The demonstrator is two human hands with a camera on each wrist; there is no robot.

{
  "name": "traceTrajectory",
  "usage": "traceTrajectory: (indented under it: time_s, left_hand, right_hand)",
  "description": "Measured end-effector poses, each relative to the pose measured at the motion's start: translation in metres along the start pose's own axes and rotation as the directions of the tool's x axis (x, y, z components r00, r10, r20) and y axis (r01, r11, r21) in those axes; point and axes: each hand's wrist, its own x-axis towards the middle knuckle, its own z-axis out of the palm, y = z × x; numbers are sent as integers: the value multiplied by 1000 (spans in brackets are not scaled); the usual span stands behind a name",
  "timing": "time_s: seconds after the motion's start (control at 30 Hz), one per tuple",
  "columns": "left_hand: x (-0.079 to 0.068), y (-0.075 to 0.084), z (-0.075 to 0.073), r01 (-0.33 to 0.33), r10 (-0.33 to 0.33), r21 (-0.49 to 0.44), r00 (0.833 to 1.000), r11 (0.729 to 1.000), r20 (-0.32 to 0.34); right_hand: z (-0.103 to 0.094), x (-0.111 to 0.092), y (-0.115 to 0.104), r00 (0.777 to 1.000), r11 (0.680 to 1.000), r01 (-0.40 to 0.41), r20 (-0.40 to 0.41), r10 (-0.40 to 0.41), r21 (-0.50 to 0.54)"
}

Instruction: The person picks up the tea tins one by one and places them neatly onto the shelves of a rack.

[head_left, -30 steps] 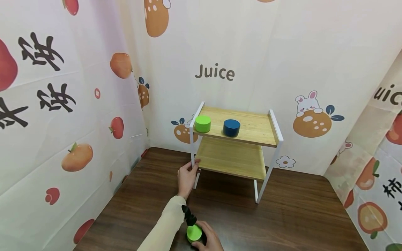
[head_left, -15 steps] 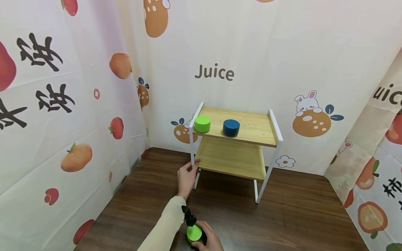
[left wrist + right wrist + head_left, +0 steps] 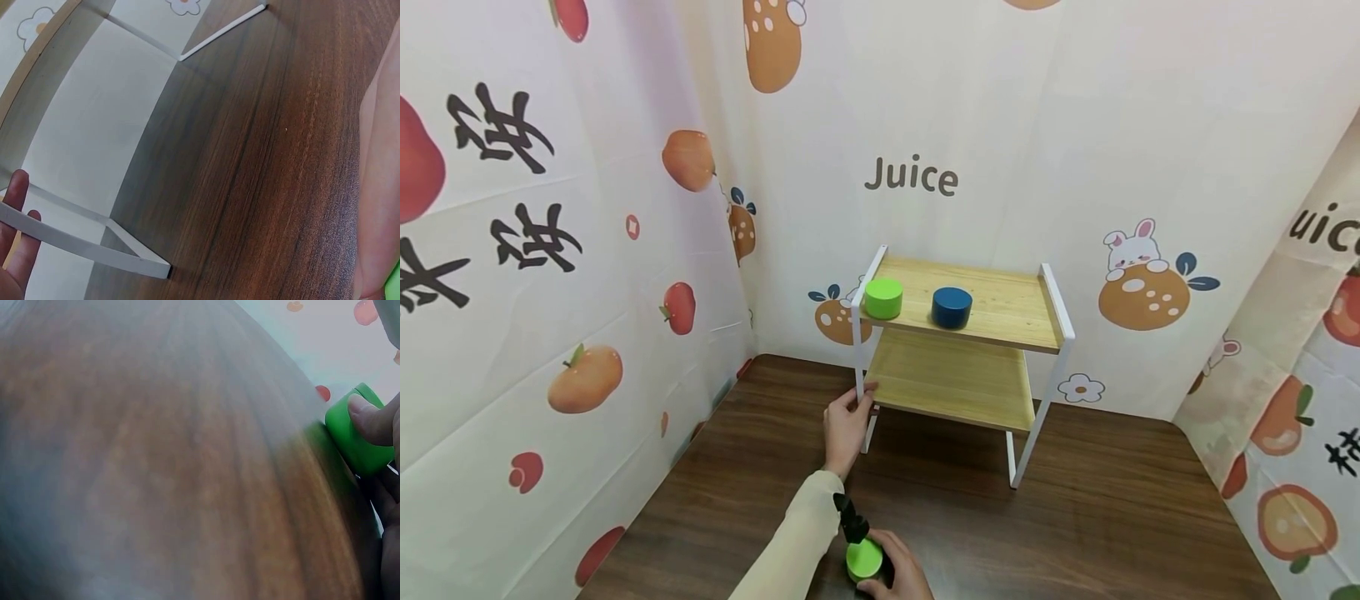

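Note:
A two-tier shelf rack (image 3: 955, 375) with wooden boards and a white frame stands on the table. My left hand (image 3: 846, 427) grips its front left leg low down, at the height of the lower board; in the left wrist view, fingers pass behind the white leg (image 3: 94, 251). My right hand (image 3: 904, 568) holds a round light-green tin (image 3: 864, 560) on the table near the front, thumb and fingers on its sides. The right wrist view shows the thumb against the green tin (image 3: 353, 439). Another green tin (image 3: 883, 299) and a dark blue tin (image 3: 952, 308) sit on the top board.
The brown wooden table (image 3: 1120, 517) reaches back to a printed curtain (image 3: 1000, 150), with more curtain at both sides. A black strap piece (image 3: 851, 518) at the left sleeve (image 3: 797, 533) overlaps the held tin's upper edge in the head view.
The head view has shifted very slightly. Both hands, the tins and the shelf rack keep their places.

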Motion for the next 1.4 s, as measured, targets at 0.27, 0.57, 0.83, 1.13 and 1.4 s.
traceTrajectory:
  time_s: [0.27,0.57,0.83,1.13,1.4]
  left_hand:
    - [0,0,0,3,-3,20,1000,1000,-1]
    - [1,-3,0,4,-4,13,1000,1000,3]
    - [2,-4,1,4,-4,12,1000,1000,2]
    - [2,-3,1,-5,5,22,1000,1000,0]
    - [3,-5,1,-4,4,27,1000,1000,4]
  right_hand:
    - [0,-1,0,1000,1000,1,-9,-1,-7]
    - [1,0,1,1000,1000,0,-10,0,-9]
    - [2,1,2,1000,1000,2,-20,-3,-12]
    - [1,1,2,1000,1000,-14,-8,14,-5]
    - [1,1,4,1000,1000,11,-23,-11,-19]
